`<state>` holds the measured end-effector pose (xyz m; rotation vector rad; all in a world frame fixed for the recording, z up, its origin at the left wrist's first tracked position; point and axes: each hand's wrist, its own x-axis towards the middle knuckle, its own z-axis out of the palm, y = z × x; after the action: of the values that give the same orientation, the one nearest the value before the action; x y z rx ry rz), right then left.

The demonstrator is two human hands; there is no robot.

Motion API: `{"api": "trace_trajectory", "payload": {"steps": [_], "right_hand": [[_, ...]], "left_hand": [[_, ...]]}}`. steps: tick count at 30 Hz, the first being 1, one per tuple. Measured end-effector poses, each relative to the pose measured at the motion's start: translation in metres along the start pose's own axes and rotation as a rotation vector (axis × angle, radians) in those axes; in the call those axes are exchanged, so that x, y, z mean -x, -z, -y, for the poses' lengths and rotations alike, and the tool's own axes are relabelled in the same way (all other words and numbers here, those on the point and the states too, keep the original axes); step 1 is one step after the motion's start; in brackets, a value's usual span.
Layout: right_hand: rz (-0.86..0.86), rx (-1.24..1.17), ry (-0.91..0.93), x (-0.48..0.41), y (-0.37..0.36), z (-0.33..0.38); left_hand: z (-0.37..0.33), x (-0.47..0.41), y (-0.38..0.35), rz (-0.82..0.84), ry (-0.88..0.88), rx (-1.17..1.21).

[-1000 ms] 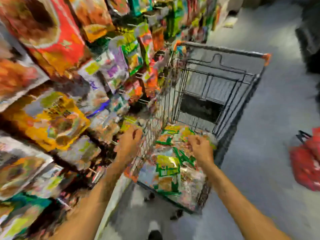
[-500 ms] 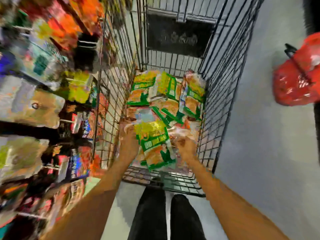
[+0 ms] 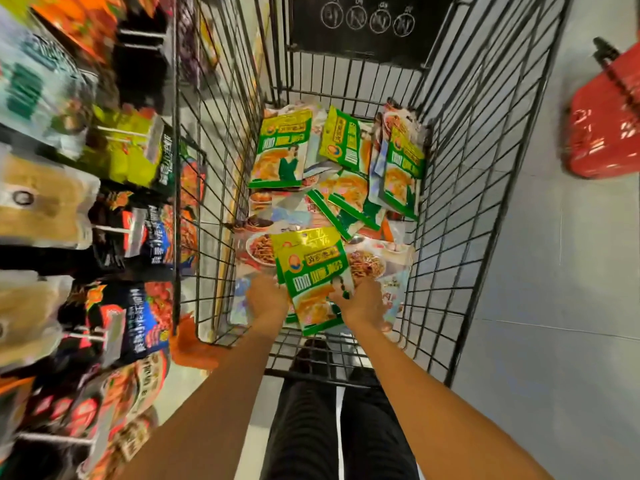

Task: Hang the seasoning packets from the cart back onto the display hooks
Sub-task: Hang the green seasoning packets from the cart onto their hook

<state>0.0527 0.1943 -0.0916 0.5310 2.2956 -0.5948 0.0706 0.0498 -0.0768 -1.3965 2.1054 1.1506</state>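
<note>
Both hands low in the wire cart (image 3: 467, 202), near end. L hand (image 3: 266, 299) grips left edge of green-yellow seasoning packet (image 3: 313, 271), fingers hidden under it. R hand (image 3: 363, 301) pinches its lower right edge. A 2nd like packet seems stacked behind, top edge peeking out. Held packet is tilted up off the loose packets (image 3: 280, 150) on the cart floor: several, green and pale designs, overlapping.

Handling (judgement): flat plastic/foil sachet, light, glossy so prob. slippery, floppy w/ loose fill. Won't break but creases. Best hold is the top strip beside the hang hole, leaving the hole free for the hook. Hole not visible here.

Display hooks (image 3: 114, 229) at left, mostly loaded w/ dark-blue packs (image 3: 156, 237).

Writing: held packet has round orange-blue logo, a banner and a block of Chinese-type chars, too soft to read. Black placard (image 3: 367, 26) at cart's far end: four circled white pictograms, illegible. Red basket (image 3: 606, 126) on floor, right.
</note>
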Motion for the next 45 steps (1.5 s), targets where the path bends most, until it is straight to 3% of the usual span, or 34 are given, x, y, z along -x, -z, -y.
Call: {"api": "trace_trajectory", "payload": {"steps": [4, 13, 20, 26, 32, 37, 45], "right_hand": [[-0.072, 0.02, -0.034, -0.003, -0.009, 0.002], [-0.097, -0.301, -0.137, -0.014, 0.009, -0.02], [-0.076, -0.419, -0.111, -0.022, 0.03, -0.029], [0.004, -0.574, -0.087, -0.013, 0.038, -0.025], [0.065, -0.778, 0.071, 0.007, 0.073, -0.004], [0.173, -0.841, 0.25, 0.035, 0.121, 0.031], [0.24, -0.662, 0.684, 0.127, 0.198, 0.113]], "left_hand": [[0.003, -0.003, -0.005, -0.027, 0.035, 0.013], [-0.001, -0.015, -0.002, 0.042, 0.011, 0.031], [-0.003, -0.014, -0.004, 0.108, 0.017, 0.217], [-0.011, -0.008, -0.003, 0.153, -0.068, 0.196], [-0.035, 0.008, 0.033, 0.183, -0.178, 0.255], [-0.056, 0.042, 0.084, 0.049, -0.276, 0.386], [-0.08, 0.15, 0.2, -0.369, -0.425, 0.605]]}}
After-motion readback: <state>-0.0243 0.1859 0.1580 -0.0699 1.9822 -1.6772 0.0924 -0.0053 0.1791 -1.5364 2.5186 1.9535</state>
